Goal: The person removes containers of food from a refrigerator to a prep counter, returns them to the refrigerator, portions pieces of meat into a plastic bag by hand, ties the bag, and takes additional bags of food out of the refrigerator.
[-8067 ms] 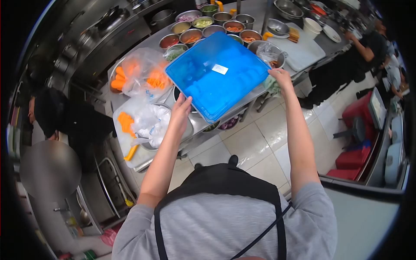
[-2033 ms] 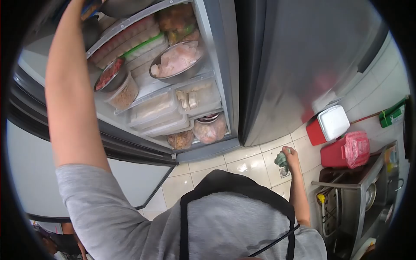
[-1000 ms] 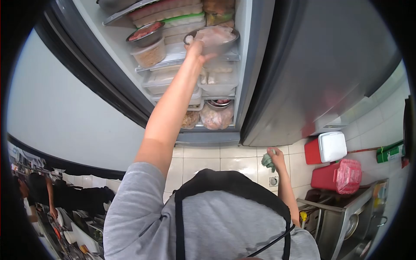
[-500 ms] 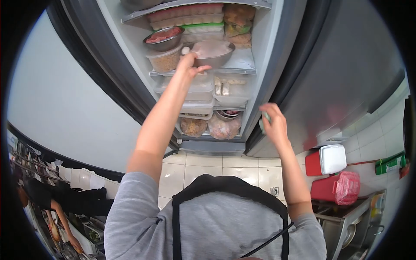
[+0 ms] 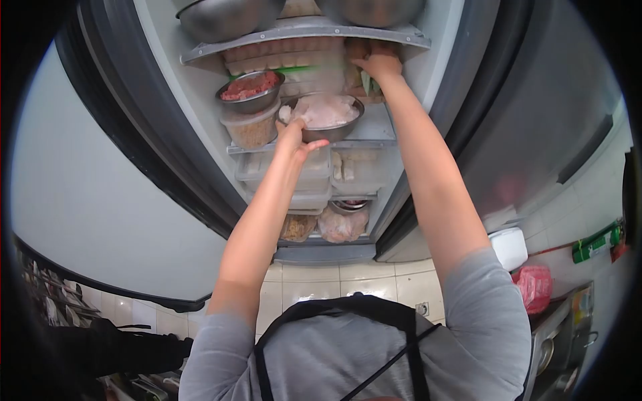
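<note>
Right hand (image 5: 384, 65): up from the lower right of the frame to the upper right part of the fridge (image 5: 364, 252), reaching in by the bags (image 5: 374, 97).
Cloth: in the right hand at the lower right a second ago; now not clearly seen.
Left hand (image 5: 292, 137): down from the upper left two seconds ago, now gripping the left rim of the bowl (image 5: 332, 134).
Bowl: shifted left on its shelf, now close beside the tub (image 5: 249, 131), bare shelf to its right.
Blue container: held in both hands eight seconds ago, gone from the frame.
Person (image 5: 100, 349), lower left: only dark clothing shows now, arm out of view.
</note>
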{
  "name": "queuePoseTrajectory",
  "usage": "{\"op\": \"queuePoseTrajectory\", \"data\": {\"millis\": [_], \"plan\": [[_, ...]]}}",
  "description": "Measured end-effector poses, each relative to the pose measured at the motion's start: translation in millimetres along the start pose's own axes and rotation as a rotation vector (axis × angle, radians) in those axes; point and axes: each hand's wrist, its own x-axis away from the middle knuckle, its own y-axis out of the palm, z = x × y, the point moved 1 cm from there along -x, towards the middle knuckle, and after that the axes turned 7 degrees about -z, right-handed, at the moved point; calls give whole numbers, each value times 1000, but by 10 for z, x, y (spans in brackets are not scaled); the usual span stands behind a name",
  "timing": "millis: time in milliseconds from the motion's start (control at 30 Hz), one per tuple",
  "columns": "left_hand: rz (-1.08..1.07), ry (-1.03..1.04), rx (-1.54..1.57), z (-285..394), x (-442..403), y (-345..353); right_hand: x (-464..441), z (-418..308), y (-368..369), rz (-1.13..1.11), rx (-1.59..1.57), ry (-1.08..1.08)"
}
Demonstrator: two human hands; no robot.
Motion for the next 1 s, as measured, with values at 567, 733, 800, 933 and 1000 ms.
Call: {"op": "queuePoseTrajectory", "data": {"millis": [567,733,800,933,1000], "plan": [[14,77,46,58,248,177,14,259,572,181,-26,-28],[86,-23,141,5,162,157,208,402,684,234,-21,-94],[67,-76,134,-30,178,159,315,376,677,233,-41,-83],[5,-124,102,-76,153,199,486,336,583,283,-37,-111],[-13,-132,122,-104,76,153,482,266,419,358,-69,-158]]}}
